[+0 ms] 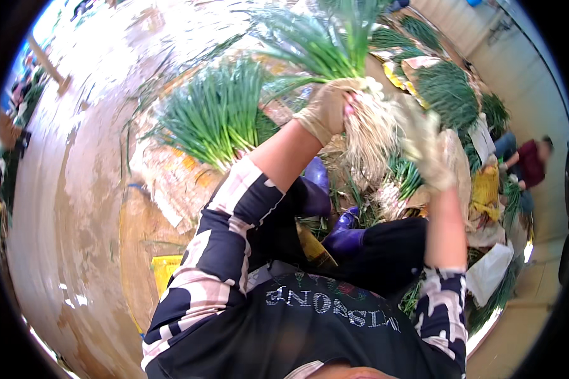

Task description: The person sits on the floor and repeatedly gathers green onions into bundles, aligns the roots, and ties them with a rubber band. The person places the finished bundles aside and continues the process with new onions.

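Note:
My left hand (327, 108), in a pale glove, is closed round a bunch of spring onions (335, 55) near the white bulbs. The green leaves fan up and away, and a thick beard of pale roots (372, 129) hangs down. My right hand (428, 148), also gloved, is raised just right of the roots and smeared by motion; its fingers cannot be made out clearly. Beyond my left forearm lies a large heap of spring onions (215, 107) on sacking (155, 167). A smaller bunch of spring onions (399, 184) rests on the ground below the hanging roots.
My purple boots (348, 232) stand below the held bunch. More green bundles (447, 93) lie on sacks at the far right, where another person (532, 163) in a dark red top bends over. Wet floor (69, 208) stretches along the left. A yellow piece (164, 271) lies by my left sleeve.

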The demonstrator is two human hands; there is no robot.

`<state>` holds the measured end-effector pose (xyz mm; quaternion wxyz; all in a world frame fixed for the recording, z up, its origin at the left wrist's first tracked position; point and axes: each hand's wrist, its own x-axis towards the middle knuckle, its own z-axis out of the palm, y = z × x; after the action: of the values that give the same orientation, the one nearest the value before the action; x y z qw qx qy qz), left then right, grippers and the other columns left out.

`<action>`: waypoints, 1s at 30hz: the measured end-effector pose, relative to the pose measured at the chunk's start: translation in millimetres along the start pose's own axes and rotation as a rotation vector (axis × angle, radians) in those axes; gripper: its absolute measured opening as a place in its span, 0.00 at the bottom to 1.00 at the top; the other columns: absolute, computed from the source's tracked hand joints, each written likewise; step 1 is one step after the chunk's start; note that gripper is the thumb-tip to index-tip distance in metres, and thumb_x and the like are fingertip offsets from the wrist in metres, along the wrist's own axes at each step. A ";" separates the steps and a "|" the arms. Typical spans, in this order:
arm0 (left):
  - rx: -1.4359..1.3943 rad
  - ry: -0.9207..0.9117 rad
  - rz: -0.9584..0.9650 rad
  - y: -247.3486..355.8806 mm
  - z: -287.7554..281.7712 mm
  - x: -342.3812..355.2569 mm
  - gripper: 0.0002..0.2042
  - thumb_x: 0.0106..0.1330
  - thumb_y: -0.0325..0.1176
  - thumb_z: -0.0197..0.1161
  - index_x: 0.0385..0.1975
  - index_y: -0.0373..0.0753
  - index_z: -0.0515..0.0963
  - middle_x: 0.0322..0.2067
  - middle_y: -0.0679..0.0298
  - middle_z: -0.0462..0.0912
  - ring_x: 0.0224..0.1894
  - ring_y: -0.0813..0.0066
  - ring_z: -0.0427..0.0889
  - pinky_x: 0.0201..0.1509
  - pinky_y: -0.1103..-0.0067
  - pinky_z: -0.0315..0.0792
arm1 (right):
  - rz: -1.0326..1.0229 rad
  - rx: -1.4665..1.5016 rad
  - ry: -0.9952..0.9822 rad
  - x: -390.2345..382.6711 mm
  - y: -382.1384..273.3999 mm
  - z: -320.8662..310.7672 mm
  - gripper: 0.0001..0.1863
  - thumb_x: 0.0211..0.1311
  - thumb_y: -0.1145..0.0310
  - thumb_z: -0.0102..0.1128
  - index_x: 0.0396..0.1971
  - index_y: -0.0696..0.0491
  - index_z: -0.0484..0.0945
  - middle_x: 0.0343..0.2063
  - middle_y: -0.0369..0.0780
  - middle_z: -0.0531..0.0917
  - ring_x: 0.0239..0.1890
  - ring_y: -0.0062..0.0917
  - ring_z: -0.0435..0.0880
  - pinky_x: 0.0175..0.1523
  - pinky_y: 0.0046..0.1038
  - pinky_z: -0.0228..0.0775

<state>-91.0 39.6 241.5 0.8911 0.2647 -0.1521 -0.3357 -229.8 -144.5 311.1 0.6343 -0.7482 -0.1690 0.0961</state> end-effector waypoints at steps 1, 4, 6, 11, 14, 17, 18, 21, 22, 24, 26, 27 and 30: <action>-0.136 0.046 0.032 -0.5 13.1 3.9 0.10 0.57 0.33 0.52 0.31 0.33 0.75 0.21 0.64 0.74 0.21 0.76 0.72 0.27 0.81 0.71 | -0.044 0.205 -0.126 27.4 4.0 10.0 0.34 0.58 0.44 0.39 0.58 0.54 0.57 0.53 0.39 0.58 0.54 0.25 0.56 0.56 0.27 0.49; -0.261 0.238 0.017 10.0 53.8 4.7 0.09 0.60 0.31 0.44 0.23 0.38 0.72 0.11 0.73 0.65 0.10 0.85 0.61 0.17 0.85 0.65 | 0.016 0.547 -0.210 47.5 23.2 8.4 0.33 0.59 0.42 0.39 0.54 0.54 0.61 0.42 0.35 0.57 0.43 0.20 0.53 0.45 0.25 0.46; -0.280 0.235 0.115 19.2 28.7 21.6 0.07 0.58 0.29 0.46 0.20 0.40 0.69 0.10 0.75 0.62 0.10 0.87 0.59 0.14 0.87 0.62 | 0.150 0.630 -0.119 38.9 32.3 8.7 0.25 0.62 0.50 0.42 0.47 0.56 0.69 0.21 0.31 0.61 0.22 0.13 0.53 0.27 0.18 0.44; -0.407 0.420 0.135 48.7 -14.2 38.8 0.07 0.57 0.31 0.49 0.20 0.39 0.68 0.09 0.76 0.60 0.09 0.87 0.58 0.14 0.87 0.62 | 0.138 0.069 0.006 3.7 9.9 4.9 0.19 0.61 0.54 0.48 0.36 0.57 0.77 0.10 0.27 0.65 0.12 0.08 0.56 0.18 0.13 0.45; -0.193 0.528 0.258 42.7 -14.9 49.2 0.13 0.60 0.39 0.48 0.29 0.34 0.72 0.13 0.69 0.70 0.14 0.80 0.68 0.23 0.74 0.72 | 0.221 0.011 0.233 6.3 24.2 3.5 0.20 0.60 0.56 0.51 0.44 0.57 0.73 0.25 0.31 0.78 0.16 0.08 0.61 0.21 0.10 0.53; -0.251 0.205 0.155 31.3 -37.0 67.4 0.19 0.61 0.44 0.47 0.33 0.32 0.74 0.15 0.63 0.74 0.17 0.73 0.72 0.22 0.72 0.73 | 0.151 0.110 0.505 43.1 37.1 22.8 0.25 0.59 0.53 0.50 0.49 0.57 0.69 0.39 0.37 0.77 0.26 0.15 0.68 0.33 0.16 0.63; -0.461 -0.075 0.010 30.9 -38.8 69.6 0.20 0.61 0.45 0.46 0.33 0.31 0.74 0.16 0.61 0.75 0.17 0.72 0.72 0.21 0.73 0.72 | 0.186 0.152 0.494 48.8 36.6 23.0 0.25 0.59 0.52 0.51 0.47 0.57 0.70 0.37 0.37 0.77 0.26 0.15 0.69 0.34 0.15 0.62; -0.225 0.070 0.049 31.7 -38.7 76.0 0.21 0.62 0.46 0.45 0.32 0.31 0.74 0.16 0.57 0.76 0.16 0.71 0.72 0.18 0.75 0.69 | 0.187 0.133 0.381 56.6 36.9 20.8 0.23 0.57 0.52 0.53 0.42 0.56 0.74 0.34 0.36 0.78 0.26 0.15 0.71 0.36 0.15 0.63; -0.062 0.219 0.078 37.5 -42.7 71.3 0.20 0.62 0.45 0.46 0.31 0.31 0.74 0.16 0.57 0.76 0.15 0.71 0.72 0.17 0.76 0.69 | 0.173 0.095 0.342 58.5 38.8 23.2 0.22 0.56 0.52 0.54 0.40 0.56 0.75 0.33 0.36 0.79 0.26 0.15 0.72 0.37 0.15 0.64; 0.130 0.348 0.152 70.7 -55.6 59.4 0.19 0.62 0.43 0.46 0.30 0.31 0.74 0.16 0.55 0.76 0.14 0.71 0.71 0.16 0.78 0.68 | 0.168 0.027 0.339 38.8 32.6 10.2 0.20 0.57 0.53 0.54 0.39 0.56 0.75 0.31 0.35 0.79 0.25 0.14 0.73 0.35 0.14 0.65; 0.180 0.389 0.225 108.1 -72.1 41.7 0.16 0.61 0.41 0.48 0.30 0.30 0.73 0.18 0.55 0.76 0.14 0.71 0.73 0.16 0.80 0.69 | 0.178 0.135 0.315 8.2 34.3 -15.9 0.20 0.59 0.56 0.52 0.42 0.57 0.73 0.30 0.35 0.78 0.26 0.12 0.73 0.31 0.12 0.65; 0.135 0.458 0.308 112.5 -62.5 30.7 0.11 0.60 0.36 0.51 0.27 0.32 0.72 0.16 0.61 0.73 0.13 0.75 0.69 0.14 0.83 0.65 | 0.211 0.135 0.396 -11.4 29.7 -22.8 0.20 0.59 0.55 0.51 0.41 0.57 0.74 0.25 0.32 0.76 0.24 0.10 0.70 0.28 0.11 0.62; 0.144 0.615 0.488 146.4 -73.6 27.1 0.06 0.58 0.28 0.57 0.29 0.31 0.74 0.17 0.64 0.74 0.10 0.80 0.65 0.11 0.87 0.62 | 0.416 -0.171 0.550 -76.1 37.4 -79.7 0.21 0.59 0.54 0.50 0.41 0.57 0.74 0.25 0.33 0.77 0.23 0.13 0.71 0.27 0.15 0.63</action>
<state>37.6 141.3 268.2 0.9278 0.3709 0.0403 -0.0079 -266.7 -251.2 283.0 0.5579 -0.8150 0.1566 0.0037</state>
